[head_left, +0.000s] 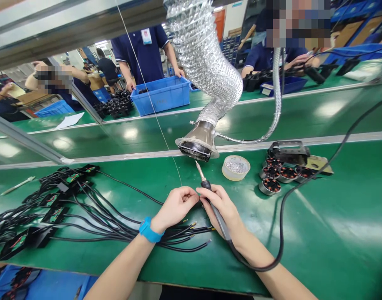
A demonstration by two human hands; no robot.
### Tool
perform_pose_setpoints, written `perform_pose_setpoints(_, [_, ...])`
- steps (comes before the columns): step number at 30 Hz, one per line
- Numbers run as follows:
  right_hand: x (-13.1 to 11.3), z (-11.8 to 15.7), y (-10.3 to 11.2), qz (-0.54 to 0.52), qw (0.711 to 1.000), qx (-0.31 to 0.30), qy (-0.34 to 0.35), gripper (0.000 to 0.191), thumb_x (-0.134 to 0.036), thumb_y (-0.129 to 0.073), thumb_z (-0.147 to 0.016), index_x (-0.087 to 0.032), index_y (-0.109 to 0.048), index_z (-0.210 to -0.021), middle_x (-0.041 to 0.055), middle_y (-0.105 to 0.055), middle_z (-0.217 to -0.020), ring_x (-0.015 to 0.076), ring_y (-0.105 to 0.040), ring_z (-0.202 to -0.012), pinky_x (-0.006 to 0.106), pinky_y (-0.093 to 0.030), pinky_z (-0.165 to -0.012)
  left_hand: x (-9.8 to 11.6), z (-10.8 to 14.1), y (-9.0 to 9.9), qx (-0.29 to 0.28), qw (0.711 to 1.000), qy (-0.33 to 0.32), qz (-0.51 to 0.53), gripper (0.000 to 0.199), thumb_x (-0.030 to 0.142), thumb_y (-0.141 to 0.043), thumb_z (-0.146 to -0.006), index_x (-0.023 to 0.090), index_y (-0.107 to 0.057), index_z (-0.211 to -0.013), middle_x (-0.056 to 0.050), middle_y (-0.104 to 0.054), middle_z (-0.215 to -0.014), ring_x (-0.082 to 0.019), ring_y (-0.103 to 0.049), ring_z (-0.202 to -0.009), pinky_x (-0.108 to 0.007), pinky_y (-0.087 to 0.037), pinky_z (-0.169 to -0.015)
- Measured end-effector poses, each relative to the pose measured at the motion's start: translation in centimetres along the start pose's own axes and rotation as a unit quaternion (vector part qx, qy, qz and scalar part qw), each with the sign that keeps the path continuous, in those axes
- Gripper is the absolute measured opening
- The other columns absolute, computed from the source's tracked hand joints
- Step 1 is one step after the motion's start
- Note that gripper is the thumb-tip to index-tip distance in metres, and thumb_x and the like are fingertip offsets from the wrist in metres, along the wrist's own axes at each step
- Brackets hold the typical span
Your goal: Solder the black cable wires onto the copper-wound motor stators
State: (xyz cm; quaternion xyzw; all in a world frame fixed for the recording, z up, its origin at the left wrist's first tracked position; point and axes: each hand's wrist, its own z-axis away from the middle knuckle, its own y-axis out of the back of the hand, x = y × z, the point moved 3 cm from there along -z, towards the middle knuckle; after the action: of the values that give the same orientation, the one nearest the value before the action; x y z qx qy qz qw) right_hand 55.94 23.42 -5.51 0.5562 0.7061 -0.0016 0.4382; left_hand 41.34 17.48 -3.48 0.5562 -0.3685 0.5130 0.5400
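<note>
the right hand (224,208) grasps a slim, grey-and-black soldering iron (222,227) above the glossy green tabletop (328,233), its metal tip pointing toward a dark, flared extraction nozzle (194,146). the left hand (175,206) is pinched close beside the right hand's fingertips; whether it grips anything cannot be told. thin black cables (128,234) with bared ends run beneath the left forearm (136,256). a round, translucent tub (233,176) stands near silver-rimmed, round motor parts (270,186).
</note>
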Motion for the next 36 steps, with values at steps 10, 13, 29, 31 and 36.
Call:
perform_pose_setpoints(10, [-0.8,-0.1,0.9,0.002,1.0,0.025,0.013,0.044,-0.01,-0.043,-0.099,-0.026,-0.048,-0.139,0.0089,-0.051,-0.113,0.0163,-0.061,-0.095,0.03,-0.054,-0.087,0.2,0.1,0.3,-0.055,0.998,0.009,-0.035,0.033,0.043,-0.057,-0.09,0.012,-0.064,-0.083,-0.003,-0.064,-0.081,-0.012,-0.052,-0.073,-0.022,-0.04,-0.069])
perform_pose_setpoints(13, [-1.0,-0.5,1.0,0.009,0.999,0.032,0.015,0.039,-0.012,-0.047,-0.099,-0.025,-0.05,-0.136,0.009,-0.051,-0.113,0.0151,-0.061,-0.093,0.029,-0.055,-0.085,0.1,0.2,0.4,-0.042,0.998,-0.009,-0.048,0.031,0.042,-0.057,-0.09,0.012,-0.065,-0.085,-0.004,-0.063,-0.085,-0.013,-0.054,-0.076,-0.022,-0.041,-0.071])
perform_pose_setpoints(29, [-1.3,0.4,0.5,0.022,0.999,0.022,0.005,0.044,-0.01,-0.042,-0.099,-0.027,-0.047,-0.14,0.0095,-0.051,-0.114,0.0177,-0.061,-0.1,0.03,-0.054,-0.087,0.4,0.5,0.3,-0.078,0.996,0.016,-0.033,0.03,0.042,-0.058,-0.088,0.012,-0.063,-0.085,-0.001,-0.055,-0.077,-0.01,-0.052,-0.065,-0.023,-0.04,-0.063])
perform_pose_setpoints(31, [-1.4,0.5,0.5,0.022,0.999,0.034,-0.006,0.04,-0.012,-0.044,-0.1,-0.025,-0.049,-0.137,0.0091,-0.051,-0.112,0.0165,-0.062,-0.095,0.029,-0.055,-0.085,0.3,0.4,0.2,-0.093,0.995,0.04,0.002,0.035,0.047,-0.061,-0.085,0.012,-0.061,-0.086,0.0,-0.055,-0.071,-0.01,-0.051,-0.062,-0.022,-0.04,-0.062])
perform_pose_setpoints(36, [-1.4,1.0,0.1,0.029,0.999,0.04,0.002,0.042,-0.012,-0.045,-0.1,-0.027,-0.048,-0.139,0.0093,-0.052,-0.111,0.0167,-0.062,-0.093,0.03,-0.056,-0.083,-0.2,0.2,0.1,-0.098,0.992,0.056,0.048,0.048,0.06,-0.066,-0.079,0.012,-0.06,-0.079,0.001,-0.052,-0.065,-0.007,-0.046,-0.057,-0.02,-0.036,-0.056])
